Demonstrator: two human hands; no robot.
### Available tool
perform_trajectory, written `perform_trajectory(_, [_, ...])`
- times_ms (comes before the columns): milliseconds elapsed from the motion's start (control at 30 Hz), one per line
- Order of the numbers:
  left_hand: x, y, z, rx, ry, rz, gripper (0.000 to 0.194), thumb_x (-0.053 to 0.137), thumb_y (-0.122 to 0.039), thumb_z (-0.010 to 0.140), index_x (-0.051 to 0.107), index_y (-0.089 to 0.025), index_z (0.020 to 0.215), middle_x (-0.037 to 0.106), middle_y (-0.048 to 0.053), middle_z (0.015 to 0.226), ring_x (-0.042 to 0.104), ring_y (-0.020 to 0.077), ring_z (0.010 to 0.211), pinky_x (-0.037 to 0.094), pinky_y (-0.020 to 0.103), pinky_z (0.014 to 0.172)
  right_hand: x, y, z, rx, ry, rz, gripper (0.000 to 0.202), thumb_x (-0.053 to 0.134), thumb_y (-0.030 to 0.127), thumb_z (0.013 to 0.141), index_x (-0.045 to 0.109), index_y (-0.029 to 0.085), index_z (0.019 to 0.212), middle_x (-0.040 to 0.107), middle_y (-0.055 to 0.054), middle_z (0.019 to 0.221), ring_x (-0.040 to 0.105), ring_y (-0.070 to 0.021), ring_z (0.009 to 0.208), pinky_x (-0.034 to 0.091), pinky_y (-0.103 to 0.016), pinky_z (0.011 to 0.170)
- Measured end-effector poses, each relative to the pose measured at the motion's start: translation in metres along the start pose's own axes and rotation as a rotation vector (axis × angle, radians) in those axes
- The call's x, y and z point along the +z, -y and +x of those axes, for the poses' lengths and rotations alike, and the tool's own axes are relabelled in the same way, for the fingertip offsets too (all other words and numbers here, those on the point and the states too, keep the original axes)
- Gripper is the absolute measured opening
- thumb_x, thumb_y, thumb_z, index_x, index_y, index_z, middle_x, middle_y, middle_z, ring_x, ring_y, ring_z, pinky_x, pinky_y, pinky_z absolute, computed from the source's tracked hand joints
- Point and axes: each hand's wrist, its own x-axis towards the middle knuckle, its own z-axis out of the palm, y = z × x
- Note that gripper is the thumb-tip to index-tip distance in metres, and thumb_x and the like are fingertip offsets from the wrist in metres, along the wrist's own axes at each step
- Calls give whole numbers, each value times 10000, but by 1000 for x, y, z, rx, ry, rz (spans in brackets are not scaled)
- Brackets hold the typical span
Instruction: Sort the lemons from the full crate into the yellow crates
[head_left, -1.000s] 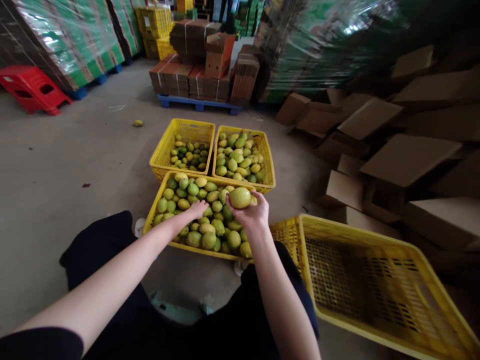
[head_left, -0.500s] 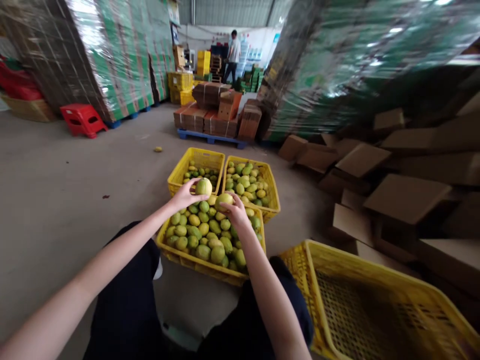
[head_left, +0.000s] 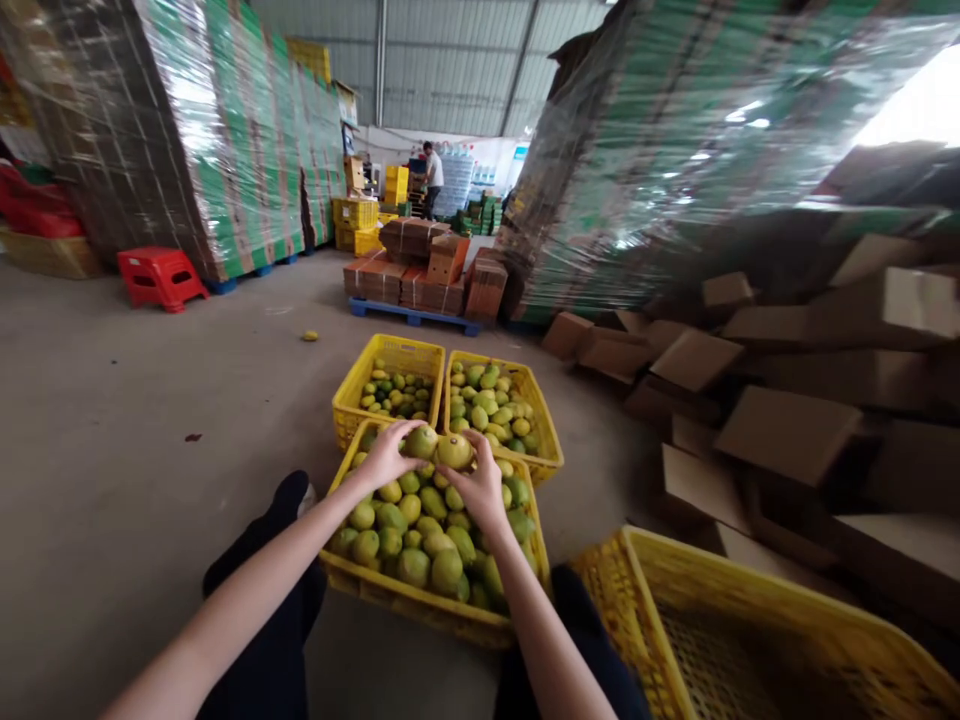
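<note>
My left hand point(head_left: 394, 452) has its grip open about as wide as one greenish lemon point(head_left: 421, 441), thumb below and fingers curled over the top. My right hand point(head_left: 484, 484) has a similar grip on a yellower lemon point(head_left: 454, 451). Both lemons sit at twelve o'clock from me, side by side above the far part of the near crate point(head_left: 420, 608); I can't tell whether they touch each other.

That crate is heaped with lemons. From my hands, the small-lemon crate point(head_left: 351, 408) is at eleven o'clock, another filled crate point(head_left: 550, 458) at one, and a larger yellow crate point(head_left: 651, 580) at four.

What worries me is the hold: fingertips and thumb on round, smooth-looking skin. A light pinch could let a lemon roll out, and knocking the two together might pop one loose. Dropped this close to where the crates meet, it could bounce off a rim, bruise, or reach the floor. My knuckles could also catch the heap and set the upper lemons rolling.
</note>
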Motion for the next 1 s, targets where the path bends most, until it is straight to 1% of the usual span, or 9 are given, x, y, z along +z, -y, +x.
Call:
perform_trajectory(67, [9, 2, 10, -30, 12, -86, 609, 851, -222, 657, 652, -242, 1233, 647, 108, 1308, 631, 289, 1177, 558, 433, 964, -4, 1, 1, 14, -33, 1, 516, 883, 208, 510, 643, 262, 964, 705, 0, 917, 657, -210, 823, 557, -331, 740])
perform_trajectory(133, [16, 3, 15, -61, 33, -179, 613, 842, -260, 675, 639, -253, 1253, 650, 92, 1312, 632, 278, 1180, 570, 411, 947, -12, -1, 0, 24, 7, -48, 492, 875, 236, 543, 643, 265, 976, 700, 1, 914, 655, -208, 831, 562, -326, 727])
perform_trajectory(300, [20, -4, 14, -52, 190, -325, 660, 876, -265, 632, 647, -231, 1250, 660, 97, 1290, 629, 269, 1170, 558, 379, 953, -40, -4, -10, -43, 76, -219, 513, 877, 274, 578, 709, 283, 1062, 617, -66, 1181, 605, -271, 1099, 593, -355, 777])
perform_trajectory(467, [21, -15, 7, 18, 229, -327, 664, 894, -297, 633, 654, -239, 1249, 660, 101, 1290, 638, 248, 1126, 532, 376, 968, -57, 2, -10, -60, 88, -191, 594, 850, 360, 655, 658, 283, 1212, 566, -91, 1247, 610, -289, 1136, 620, -401, 811])
perform_trajectory(600, [20, -22, 3, 87, 225, -295, 612, 879, -291, 662, 671, -267, 1237, 645, 83, 1307, 609, 250, 1188, 523, 362, 971, -61, 10, -13, -207, 80, -340, 551, 814, 361, 717, 651, 306, 1240, 580, -91, 1251, 604, -298, 1165, 630, -405, 792])
perform_trajectory(733, [15, -22, 3, 84, 198, -246, 581, 882, -294, 647, 702, -280, 1199, 647, 73, 1306, 595, 265, 1217, 527, 351, 952, -59, 15, -16, -357, 47, -464, 463, 770, 307, 753, 684, 316, 1208, 620, -85, 1199, 617, -298, 1148, 608, -472, 867])
perform_trajectory(833, [15, -18, 3, -48, 160, -318, 641, 918, -334, 574, 716, -244, 1176, 694, 82, 1204, 676, 255, 1041, 555, 331, 862, -53, 18, -14, -240, 38, -346, 516, 817, 354, 698, 690, 297, 1195, 649, -87, 1207, 637, -303, 1127, 616, -453, 841])
perform_trajectory(933, [22, -15, 4, -281, 97, -539, 597, 888, -518, 570, 744, -181, 1041, 739, 80, 914, 708, 242, 814, 559, 295, 663, -43, 20, -9, 62, 30, -52, 582, 809, 485, 698, 659, 256, 1211, 733, -65, 1027, 713, -274, 942, 638, -410, 743])
perform_trajectory(1000, [28, -16, 4, -459, 74, -704, 600, 778, -684, 625, 740, -170, 932, 711, 73, 736, 706, 244, 723, 512, 264, 514, -34, 20, -7, 268, 39, 139, 536, 748, 596, 725, 678, 224, 1105, 746, -44, 842, 734, -258, 776, 642, -385, 632])
